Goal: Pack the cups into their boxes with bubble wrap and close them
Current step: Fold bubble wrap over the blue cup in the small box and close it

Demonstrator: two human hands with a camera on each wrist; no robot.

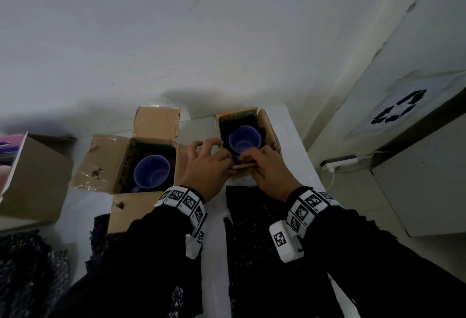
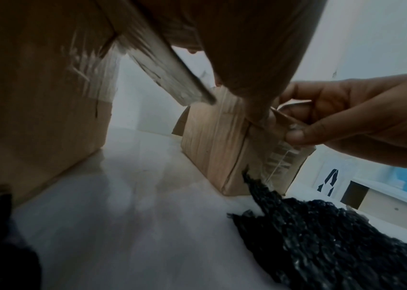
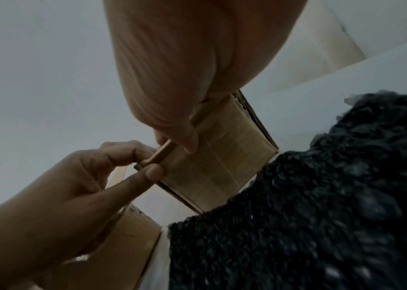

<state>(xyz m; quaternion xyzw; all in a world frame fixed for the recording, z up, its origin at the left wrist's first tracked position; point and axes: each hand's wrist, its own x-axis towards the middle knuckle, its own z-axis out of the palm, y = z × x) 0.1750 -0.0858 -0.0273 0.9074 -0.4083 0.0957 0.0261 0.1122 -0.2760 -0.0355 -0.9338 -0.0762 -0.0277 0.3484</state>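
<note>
Black bubble wrap (image 1: pixel 254 229) lies on the bench just short of the right-hand box (image 1: pixel 271 128), where a blue cup (image 1: pixel 244 139) sits upright. Both the left hand (image 1: pixel 205 166) and right hand (image 1: pixel 268 166) pinch its near flap (image 1: pixel 244 166), edge running crosswise, apparently to fold it over the cup.

We read no words; only a black recycling sign (image 1: pixel 401 108) on a white sheet right of the right box (image 1: pixel 273 131).

Looking like packing room or storeroom: plain white wall (image 1: pixel 176 27), white table (image 1: pixel 297 156), cardboard boxes (image 1: pixel 32 179), recycling sign (image 1: pixel 401 107), power strip (image 1: pixel 339 162) lying on floor.
</note>
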